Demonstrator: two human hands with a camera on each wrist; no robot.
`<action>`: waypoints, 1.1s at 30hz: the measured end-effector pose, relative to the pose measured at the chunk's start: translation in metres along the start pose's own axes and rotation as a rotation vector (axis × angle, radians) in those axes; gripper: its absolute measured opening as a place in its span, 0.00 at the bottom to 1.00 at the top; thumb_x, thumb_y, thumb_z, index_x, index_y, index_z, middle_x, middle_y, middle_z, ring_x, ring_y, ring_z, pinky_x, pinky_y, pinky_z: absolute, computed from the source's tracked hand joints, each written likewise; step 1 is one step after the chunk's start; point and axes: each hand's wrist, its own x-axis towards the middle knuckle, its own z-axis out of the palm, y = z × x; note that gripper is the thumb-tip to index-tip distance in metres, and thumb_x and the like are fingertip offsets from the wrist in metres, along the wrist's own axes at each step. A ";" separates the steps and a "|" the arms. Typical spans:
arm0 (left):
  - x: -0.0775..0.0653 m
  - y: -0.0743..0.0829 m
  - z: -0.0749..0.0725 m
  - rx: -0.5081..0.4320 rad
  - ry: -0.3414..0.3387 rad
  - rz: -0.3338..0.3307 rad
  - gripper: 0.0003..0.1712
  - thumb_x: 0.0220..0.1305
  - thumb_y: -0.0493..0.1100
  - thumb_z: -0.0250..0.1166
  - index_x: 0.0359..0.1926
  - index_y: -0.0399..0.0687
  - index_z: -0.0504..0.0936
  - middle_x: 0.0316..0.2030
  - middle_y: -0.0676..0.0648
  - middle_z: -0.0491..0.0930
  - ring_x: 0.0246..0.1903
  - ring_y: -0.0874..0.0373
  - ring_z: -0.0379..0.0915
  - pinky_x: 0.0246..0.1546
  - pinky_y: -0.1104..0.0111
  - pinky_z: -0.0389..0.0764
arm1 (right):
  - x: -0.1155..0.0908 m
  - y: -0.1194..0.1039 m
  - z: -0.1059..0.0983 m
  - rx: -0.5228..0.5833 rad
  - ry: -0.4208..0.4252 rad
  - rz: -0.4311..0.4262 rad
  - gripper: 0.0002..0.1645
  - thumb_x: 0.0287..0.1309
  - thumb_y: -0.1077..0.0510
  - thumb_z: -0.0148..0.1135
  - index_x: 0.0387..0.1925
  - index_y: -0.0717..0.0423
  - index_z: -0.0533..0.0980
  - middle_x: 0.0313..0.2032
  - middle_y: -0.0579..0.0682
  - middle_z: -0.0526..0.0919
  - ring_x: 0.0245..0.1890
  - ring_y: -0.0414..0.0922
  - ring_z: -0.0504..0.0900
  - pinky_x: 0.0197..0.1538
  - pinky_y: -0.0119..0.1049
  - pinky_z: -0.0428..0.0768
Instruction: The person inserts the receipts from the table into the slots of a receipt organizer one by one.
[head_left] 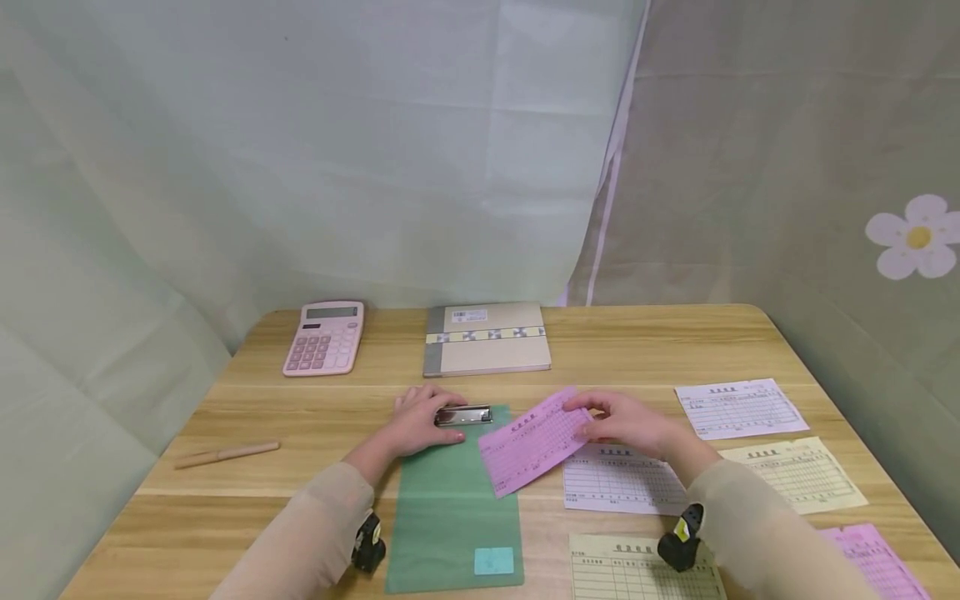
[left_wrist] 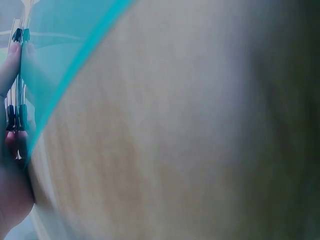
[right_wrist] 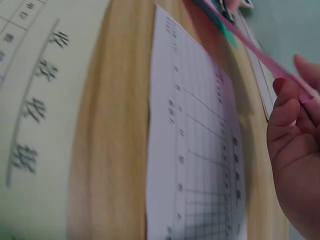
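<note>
A translucent green clipboard (head_left: 453,508) lies on the wooden table with its metal clip (head_left: 467,415) at the far end. My left hand (head_left: 420,422) holds it there, index finger along the clip's far side and thumb just below it. In the left wrist view only part of that hand (left_wrist: 12,195) shows at the left edge. A pink receipt slip (head_left: 528,447) is pinched at its right end between the thumb and fingers of my right hand (head_left: 630,427). The slip slants over the clipboard's upper right edge. Beneath the right wrist lies a white receipt slip (head_left: 618,483).
More receipts lie to the right: a white one (head_left: 742,408), a yellow one (head_left: 802,477), a pink one (head_left: 873,560), and another yellow one (head_left: 622,575) near the front. A notebook (head_left: 491,354) and a pink calculator (head_left: 324,340) stand at the back. A pen (head_left: 225,454) lies left.
</note>
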 end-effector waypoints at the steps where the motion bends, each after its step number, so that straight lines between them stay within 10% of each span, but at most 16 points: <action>1: 0.000 0.000 0.000 0.000 0.001 0.002 0.32 0.49 0.64 0.68 0.56 0.65 0.75 0.50 0.55 0.68 0.44 0.58 0.57 0.42 0.61 0.56 | 0.001 -0.001 0.002 -0.024 0.000 0.002 0.26 0.57 0.55 0.64 0.57 0.54 0.72 0.51 0.55 0.74 0.46 0.48 0.75 0.47 0.41 0.77; 16: 0.007 0.003 -0.001 -0.060 -0.010 -0.056 0.23 0.55 0.60 0.66 0.52 0.67 0.77 0.48 0.54 0.70 0.44 0.55 0.58 0.47 0.56 0.55 | 0.014 -0.008 0.031 -0.284 -0.041 -0.042 0.22 0.56 0.53 0.62 0.54 0.48 0.75 0.51 0.47 0.76 0.47 0.44 0.74 0.50 0.43 0.70; 33: 0.008 0.004 0.002 0.019 -0.005 -0.051 0.22 0.56 0.60 0.64 0.52 0.69 0.75 0.46 0.55 0.69 0.42 0.55 0.58 0.45 0.58 0.56 | 0.037 -0.014 0.069 -0.279 -0.068 -0.071 0.25 0.55 0.57 0.62 0.56 0.52 0.72 0.46 0.46 0.77 0.36 0.42 0.75 0.39 0.38 0.75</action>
